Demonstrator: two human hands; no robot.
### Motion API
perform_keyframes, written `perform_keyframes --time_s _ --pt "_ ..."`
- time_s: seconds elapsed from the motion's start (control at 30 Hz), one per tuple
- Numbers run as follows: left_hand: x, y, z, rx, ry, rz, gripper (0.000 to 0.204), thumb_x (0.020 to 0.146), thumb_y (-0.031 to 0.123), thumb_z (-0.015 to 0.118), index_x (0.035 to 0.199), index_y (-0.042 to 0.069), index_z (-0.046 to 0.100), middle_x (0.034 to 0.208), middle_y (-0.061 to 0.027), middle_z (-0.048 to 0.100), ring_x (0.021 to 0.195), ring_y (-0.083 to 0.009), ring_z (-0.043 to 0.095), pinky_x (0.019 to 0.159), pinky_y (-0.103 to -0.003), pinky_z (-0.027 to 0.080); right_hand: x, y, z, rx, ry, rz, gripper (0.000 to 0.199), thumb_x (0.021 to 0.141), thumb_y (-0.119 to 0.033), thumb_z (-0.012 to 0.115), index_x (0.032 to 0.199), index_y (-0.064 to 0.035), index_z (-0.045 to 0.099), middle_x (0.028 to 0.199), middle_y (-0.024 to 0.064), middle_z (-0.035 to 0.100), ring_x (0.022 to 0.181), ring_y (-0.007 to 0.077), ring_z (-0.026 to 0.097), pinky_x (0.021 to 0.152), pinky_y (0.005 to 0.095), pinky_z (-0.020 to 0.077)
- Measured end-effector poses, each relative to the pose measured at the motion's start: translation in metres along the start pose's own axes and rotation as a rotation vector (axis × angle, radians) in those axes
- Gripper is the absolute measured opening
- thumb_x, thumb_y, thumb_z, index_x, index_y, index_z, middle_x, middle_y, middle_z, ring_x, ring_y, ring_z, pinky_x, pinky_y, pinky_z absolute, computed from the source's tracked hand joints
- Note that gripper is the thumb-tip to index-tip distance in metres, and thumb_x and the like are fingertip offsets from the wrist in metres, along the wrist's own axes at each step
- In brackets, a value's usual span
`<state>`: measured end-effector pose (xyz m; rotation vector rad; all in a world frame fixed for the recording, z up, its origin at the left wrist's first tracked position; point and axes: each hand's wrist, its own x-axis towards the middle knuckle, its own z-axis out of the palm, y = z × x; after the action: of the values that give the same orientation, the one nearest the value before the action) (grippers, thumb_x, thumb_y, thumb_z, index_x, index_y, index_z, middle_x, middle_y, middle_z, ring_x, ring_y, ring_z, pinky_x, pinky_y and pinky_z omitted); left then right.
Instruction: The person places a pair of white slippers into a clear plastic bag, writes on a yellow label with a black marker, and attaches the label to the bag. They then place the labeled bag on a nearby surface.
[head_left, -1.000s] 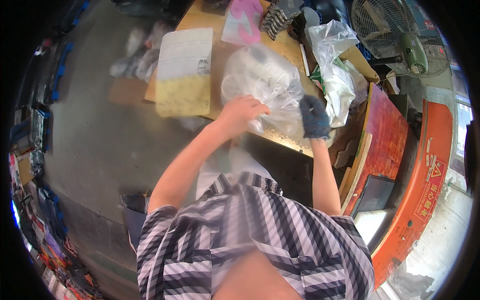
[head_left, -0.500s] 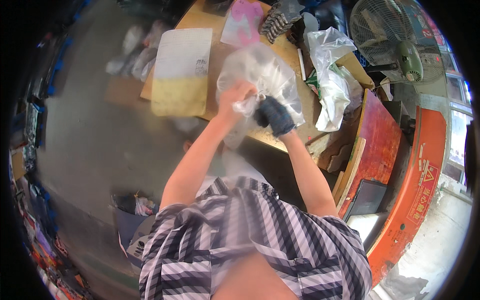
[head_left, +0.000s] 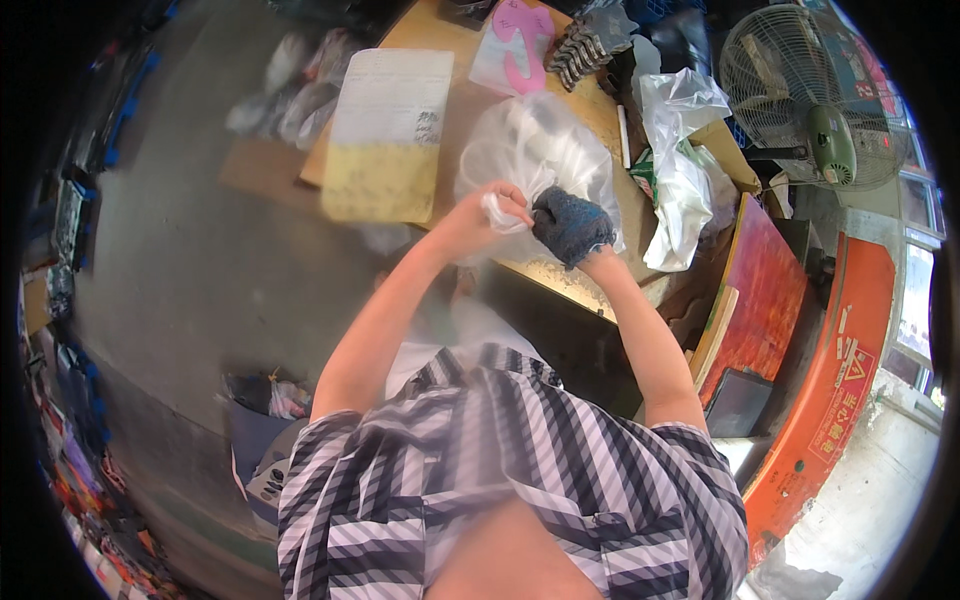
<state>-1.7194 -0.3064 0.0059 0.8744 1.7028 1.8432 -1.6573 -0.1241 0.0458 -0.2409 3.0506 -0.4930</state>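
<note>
A clear plastic bag (head_left: pixel 545 140), puffed out and rounded, rests on the wooden table in front of me. My bare left hand (head_left: pixel 480 222) is closed, with a gathered white end of the bag between its fingers. Right beside it my right hand (head_left: pixel 572 228), in a dark blue-grey knitted glove, is closed at the bag's gathered neck. The two hands almost touch. What the bag contains is blurred by the plastic, and the gloved fingertips are partly hidden.
Left of the bag lies a white and yellow sheet (head_left: pixel 388 135), with a pink paper shape (head_left: pixel 523 45) behind. Crumpled clear plastic (head_left: pixel 680 160) lies on the right, near a standing fan (head_left: pixel 825 130). A red board (head_left: pixel 760 290) and an orange panel (head_left: pixel 835 370) stand at the right.
Both hands and the bag sit slightly further right in the picture, as does the whole table. The hands have shifted at the neck, and the left fingers now show more plainly.
</note>
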Motion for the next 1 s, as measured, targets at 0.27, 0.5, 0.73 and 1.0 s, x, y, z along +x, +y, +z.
perform_keyframes --time_s 0.27,0.5,0.73,1.0 --pt "-0.055 -0.014 0.023 0.049 0.257 -0.299 0.021 0.081 0.010 0.061 0.100 0.005 0.054 0.088 -0.0104 0.058 0.092 -0.0209 0.056 0.083 -0.031 0.043 0.016 0.054 0.048 -0.388 -0.345 0.259 0.022 0.082 -0.026 0.049 0.092 -0.0103 0.062 0.082 0.0159 0.067 0.077 0.0337 0.065 0.068 0.0449 0.0511" --pt "-0.082 -0.038 0.010 -0.255 0.278 -0.395 0.018 0.091 0.011 0.055 0.108 0.004 0.057 0.095 0.0004 0.060 0.086 -0.0077 0.055 0.077 -0.024 0.044 0.008 0.050 -0.001 0.095 0.320 0.328 0.013 0.085 -0.025 0.058 0.087 -0.0117 0.060 0.075 0.0152 0.063 0.071 0.0349 0.063 0.063 0.0446 0.0487" --pt "-0.057 -0.019 0.004 -0.389 0.216 -0.360 0.016 0.089 0.010 0.058 0.104 0.006 0.061 0.094 0.0025 0.060 0.082 -0.0069 0.054 0.074 -0.024 0.044 -0.015 -0.040 0.026 -0.095 0.194 -0.076 0.031 0.070 -0.022 0.066 0.100 -0.0172 0.064 0.118 0.0112 0.054 0.110 0.0329 0.051 0.089 0.0459 0.0410" --pt "-0.066 0.008 -0.009 -0.009 0.271 -0.091 0.014 0.079 0.000 0.064 0.092 0.004 0.067 0.094 -0.0033 0.060 0.079 -0.0136 0.056 0.072 -0.027 0.045 -0.014 0.016 0.079 0.020 0.316 0.128 0.030 0.069 -0.015 0.060 0.099 -0.0179 0.062 0.110 0.0156 0.059 0.103 0.0341 0.055 0.085 0.0449 0.0434"
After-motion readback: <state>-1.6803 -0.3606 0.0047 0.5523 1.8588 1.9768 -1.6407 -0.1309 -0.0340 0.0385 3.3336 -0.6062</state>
